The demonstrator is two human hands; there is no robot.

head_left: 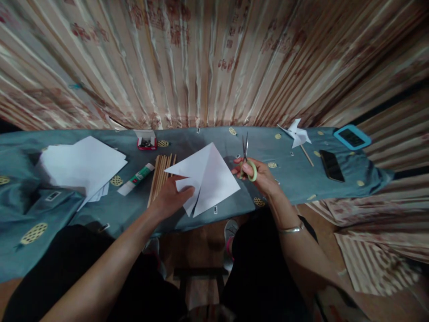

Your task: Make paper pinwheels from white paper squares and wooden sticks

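A white paper square (217, 174) with slits cut in from its left and lower corners lies tilted in front of me. My left hand (172, 197) grips its left flap, thumb on top and fingers underneath. To the right of the paper, my right hand (256, 174) holds scissors (246, 154) by their pale green handles. The blades point away from me, slightly parted, and are apart from the paper. Beside my left hand lies a row of thin wooden sticks (159, 174), partly hidden by that hand.
A stack of white paper (80, 163), a glue stick (136, 180) and a small red box (146, 142) are on the left. A paper pinwheel (295, 133) on a stick, a black phone (331, 165) and a blue-framed tablet (352, 137) are on the right. A curtain (201, 67) hangs behind the cloth-covered table.
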